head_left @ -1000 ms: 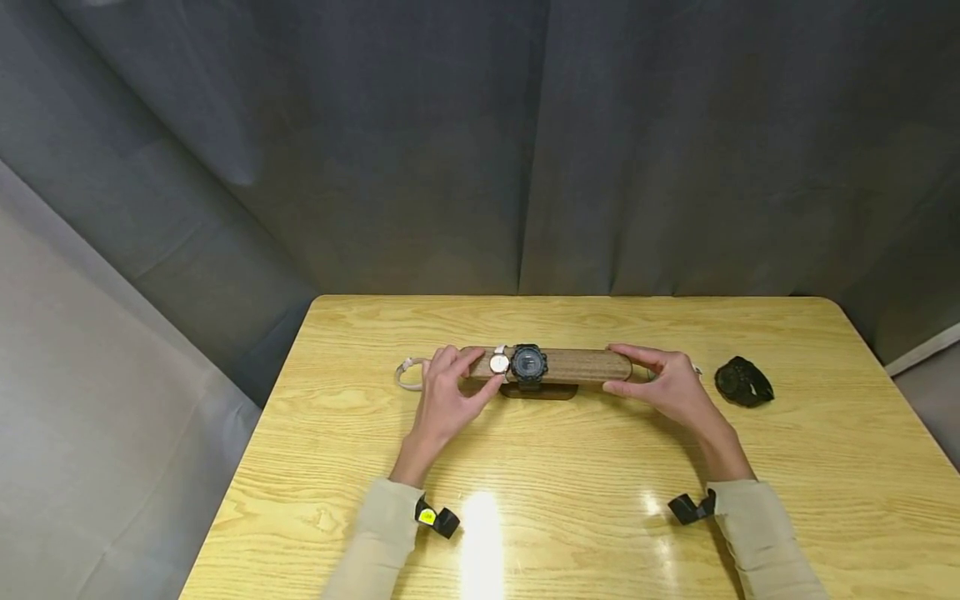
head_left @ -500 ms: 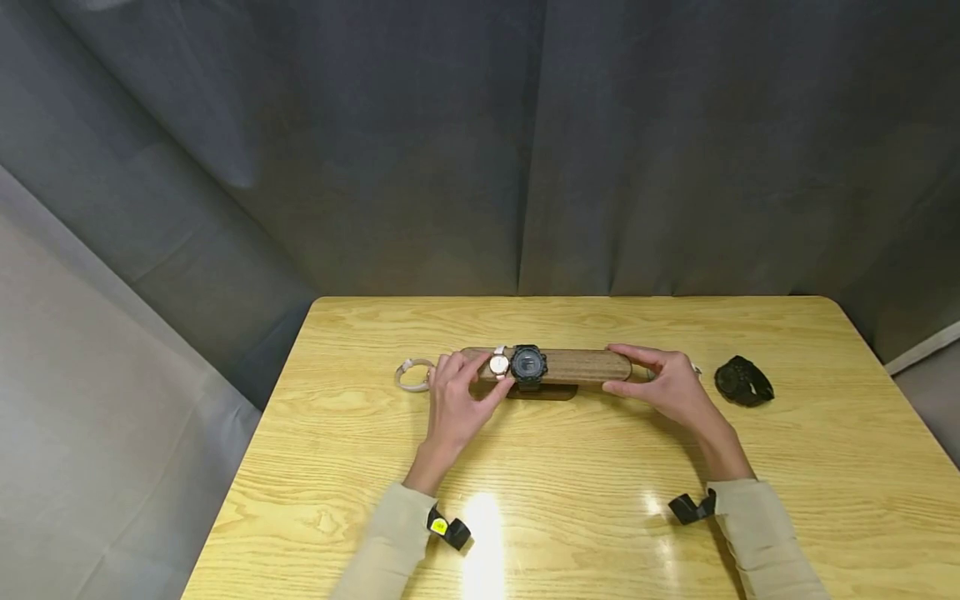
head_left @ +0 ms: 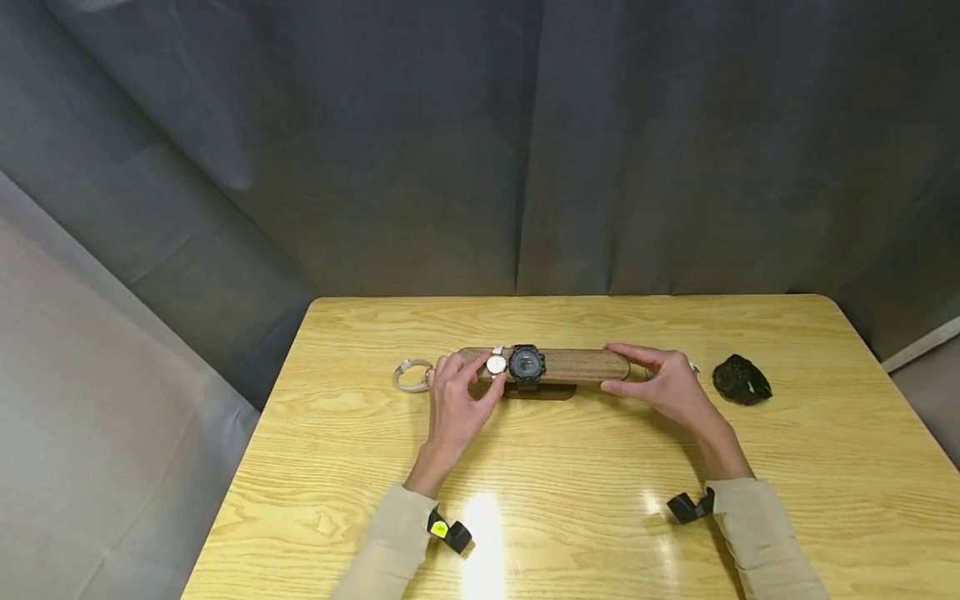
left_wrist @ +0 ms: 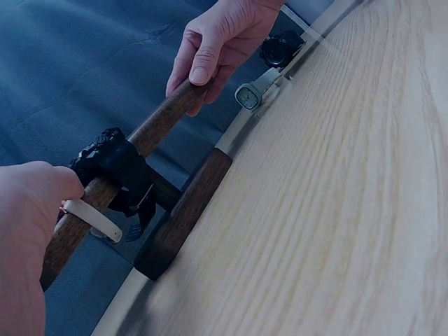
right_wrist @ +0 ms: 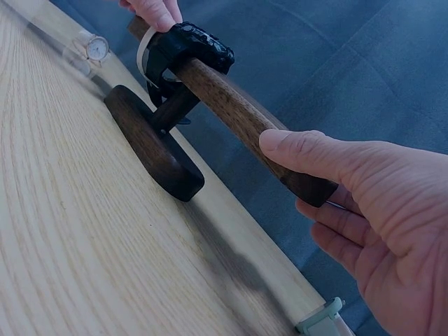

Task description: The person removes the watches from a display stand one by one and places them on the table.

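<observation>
A wooden watch stand (head_left: 577, 365) is upright on the table, its horizontal bar above a dark wooden base (right_wrist: 157, 143). My left hand (head_left: 456, 408) pinches a small round-dialled wristwatch (head_left: 496, 365) with a white strap (left_wrist: 96, 221), which sits around the bar near its left end. Beside it, close to my left thumb, a bulky black wristwatch (head_left: 527, 364) is wrapped round the bar. With thumb above and fingers below in the right wrist view, my right hand (head_left: 675, 387) grips the bar's right end. Part of the small watch is hidden by my left hand.
Left of the stand lies a pale-banded watch (head_left: 412, 377). Another black watch (head_left: 740, 381) rests on the table at the right. A pale square watch (left_wrist: 248, 96) stands near my right hand. Dark curtain (head_left: 570, 167) hangs behind the table (head_left: 562, 483).
My left hand has shifted right along the bar, then its thumb moved slightly left to the small watch. The right hand keeps its grip on the bar's end.
</observation>
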`<action>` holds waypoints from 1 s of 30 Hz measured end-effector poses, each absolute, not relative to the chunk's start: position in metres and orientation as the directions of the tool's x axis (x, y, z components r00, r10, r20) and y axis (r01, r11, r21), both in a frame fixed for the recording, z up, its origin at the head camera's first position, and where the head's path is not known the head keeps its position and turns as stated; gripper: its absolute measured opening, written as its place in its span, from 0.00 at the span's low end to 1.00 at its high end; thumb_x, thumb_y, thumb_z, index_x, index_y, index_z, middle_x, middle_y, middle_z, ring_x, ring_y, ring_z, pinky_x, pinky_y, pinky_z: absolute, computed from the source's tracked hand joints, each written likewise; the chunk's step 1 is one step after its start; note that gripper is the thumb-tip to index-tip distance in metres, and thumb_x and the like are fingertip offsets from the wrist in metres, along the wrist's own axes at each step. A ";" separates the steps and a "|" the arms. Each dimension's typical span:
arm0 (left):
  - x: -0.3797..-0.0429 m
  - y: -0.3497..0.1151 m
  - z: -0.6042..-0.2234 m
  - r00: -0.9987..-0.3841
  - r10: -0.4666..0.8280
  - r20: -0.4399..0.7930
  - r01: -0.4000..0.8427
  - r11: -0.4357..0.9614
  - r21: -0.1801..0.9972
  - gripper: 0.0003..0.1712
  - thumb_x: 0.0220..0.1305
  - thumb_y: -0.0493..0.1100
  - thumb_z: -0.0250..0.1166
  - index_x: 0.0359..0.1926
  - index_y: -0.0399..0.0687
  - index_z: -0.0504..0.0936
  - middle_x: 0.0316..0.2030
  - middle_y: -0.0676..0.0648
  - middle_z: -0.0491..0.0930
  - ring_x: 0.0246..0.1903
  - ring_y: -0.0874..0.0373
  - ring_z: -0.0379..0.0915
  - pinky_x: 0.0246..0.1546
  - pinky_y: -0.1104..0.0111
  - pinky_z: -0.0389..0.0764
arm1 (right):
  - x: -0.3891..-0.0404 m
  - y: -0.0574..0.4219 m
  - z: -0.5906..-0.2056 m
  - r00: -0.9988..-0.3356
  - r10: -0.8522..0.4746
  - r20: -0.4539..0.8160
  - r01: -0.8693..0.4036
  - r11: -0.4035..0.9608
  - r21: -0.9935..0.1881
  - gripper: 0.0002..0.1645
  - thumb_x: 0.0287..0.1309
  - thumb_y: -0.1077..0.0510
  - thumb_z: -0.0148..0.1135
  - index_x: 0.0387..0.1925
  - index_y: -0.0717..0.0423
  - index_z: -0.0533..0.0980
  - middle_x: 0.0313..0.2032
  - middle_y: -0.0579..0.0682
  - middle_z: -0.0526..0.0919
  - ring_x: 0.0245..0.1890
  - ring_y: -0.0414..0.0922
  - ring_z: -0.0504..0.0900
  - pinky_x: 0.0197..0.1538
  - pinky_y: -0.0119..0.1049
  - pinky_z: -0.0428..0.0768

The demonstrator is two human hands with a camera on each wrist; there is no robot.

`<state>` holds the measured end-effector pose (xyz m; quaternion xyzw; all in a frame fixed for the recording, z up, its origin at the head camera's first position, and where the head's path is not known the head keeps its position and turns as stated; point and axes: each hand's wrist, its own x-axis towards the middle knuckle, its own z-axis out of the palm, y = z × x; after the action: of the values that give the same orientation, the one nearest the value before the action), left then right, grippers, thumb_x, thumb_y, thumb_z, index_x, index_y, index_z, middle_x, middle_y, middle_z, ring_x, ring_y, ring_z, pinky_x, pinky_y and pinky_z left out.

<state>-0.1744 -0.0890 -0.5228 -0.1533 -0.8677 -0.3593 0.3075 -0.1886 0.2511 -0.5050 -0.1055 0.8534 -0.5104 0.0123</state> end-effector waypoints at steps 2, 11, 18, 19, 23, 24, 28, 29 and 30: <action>-0.174 -0.089 -0.523 -0.756 0.050 0.652 0.493 0.698 0.519 0.21 0.61 0.49 0.78 0.52 0.43 0.90 0.27 0.47 0.77 0.32 0.56 0.66 0.38 0.64 0.62 | -0.189 0.251 -0.505 -0.978 -0.191 0.088 -0.169 0.460 -0.872 0.38 0.54 0.47 0.82 0.66 0.47 0.81 0.67 0.57 0.79 0.62 0.54 0.77 0.18 0.37 0.70; -0.176 -0.092 -0.521 -0.734 0.056 0.677 0.507 0.709 0.490 0.19 0.60 0.47 0.77 0.49 0.42 0.90 0.28 0.49 0.77 0.32 0.57 0.68 0.38 0.65 0.63 | -0.191 0.251 -0.507 -0.973 -0.209 0.099 -0.188 0.471 -0.862 0.39 0.54 0.46 0.82 0.67 0.46 0.80 0.67 0.55 0.79 0.70 0.57 0.73 0.28 0.33 0.75; -0.177 -0.096 -0.522 -0.730 0.044 0.682 0.505 0.707 0.495 0.18 0.60 0.46 0.77 0.48 0.41 0.91 0.26 0.49 0.77 0.31 0.57 0.68 0.37 0.64 0.62 | -0.191 0.250 -0.506 -0.974 -0.207 0.093 -0.181 0.459 -0.870 0.38 0.54 0.47 0.82 0.66 0.46 0.80 0.67 0.55 0.79 0.72 0.58 0.71 0.25 0.37 0.73; -0.178 -0.096 -0.522 -0.727 0.042 0.685 0.507 0.706 0.495 0.17 0.59 0.46 0.77 0.47 0.41 0.91 0.26 0.49 0.77 0.31 0.57 0.68 0.37 0.64 0.62 | -0.191 0.250 -0.506 -0.973 -0.211 0.094 -0.184 0.461 -0.868 0.38 0.54 0.47 0.82 0.66 0.46 0.80 0.67 0.55 0.79 0.72 0.58 0.71 0.26 0.36 0.74; -0.180 -0.100 -0.522 -0.715 0.033 0.699 0.514 0.703 0.491 0.16 0.59 0.45 0.77 0.45 0.41 0.91 0.25 0.47 0.78 0.29 0.57 0.69 0.36 0.64 0.62 | -0.191 0.250 -0.506 -0.974 -0.206 0.091 -0.180 0.465 -0.867 0.38 0.54 0.46 0.82 0.66 0.45 0.80 0.67 0.53 0.80 0.72 0.56 0.71 0.30 0.35 0.76; -0.180 -0.101 -0.522 -0.713 0.032 0.701 0.515 0.702 0.492 0.16 0.58 0.45 0.77 0.45 0.40 0.91 0.25 0.46 0.78 0.29 0.56 0.69 0.36 0.64 0.62 | -0.191 0.250 -0.506 -0.973 -0.210 0.094 -0.185 0.467 -0.865 0.38 0.54 0.46 0.82 0.66 0.45 0.80 0.67 0.53 0.80 0.72 0.57 0.70 0.30 0.35 0.76; -0.182 -0.105 -0.520 -0.710 0.031 0.704 0.516 0.703 0.490 0.16 0.57 0.45 0.77 0.43 0.40 0.91 0.24 0.45 0.78 0.28 0.56 0.69 0.36 0.63 0.63 | -0.190 0.250 -0.507 -0.973 -0.212 0.096 -0.187 0.468 -0.864 0.38 0.54 0.46 0.81 0.66 0.46 0.80 0.67 0.55 0.80 0.72 0.59 0.70 0.28 0.36 0.74; -0.182 -0.106 -0.520 -0.710 0.030 0.704 0.516 0.702 0.491 0.16 0.56 0.45 0.77 0.43 0.40 0.91 0.24 0.45 0.78 0.28 0.56 0.69 0.36 0.63 0.63 | -0.190 0.250 -0.507 -0.972 -0.213 0.097 -0.188 0.468 -0.863 0.38 0.54 0.46 0.81 0.66 0.46 0.80 0.67 0.56 0.79 0.72 0.59 0.70 0.28 0.36 0.74; -0.182 -0.107 -0.519 -0.710 0.029 0.704 0.517 0.700 0.492 0.16 0.55 0.45 0.78 0.43 0.40 0.91 0.24 0.45 0.78 0.28 0.56 0.68 0.36 0.63 0.63 | -0.190 0.250 -0.507 -0.974 -0.207 0.094 -0.183 0.464 -0.867 0.38 0.54 0.47 0.82 0.66 0.46 0.81 0.67 0.55 0.80 0.72 0.59 0.70 0.26 0.37 0.73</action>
<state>-0.1825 -0.1067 -0.5191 -0.1599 -0.8547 -0.3525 0.3459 -0.1904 0.2499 -0.5065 -0.1139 0.8556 -0.5048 0.0122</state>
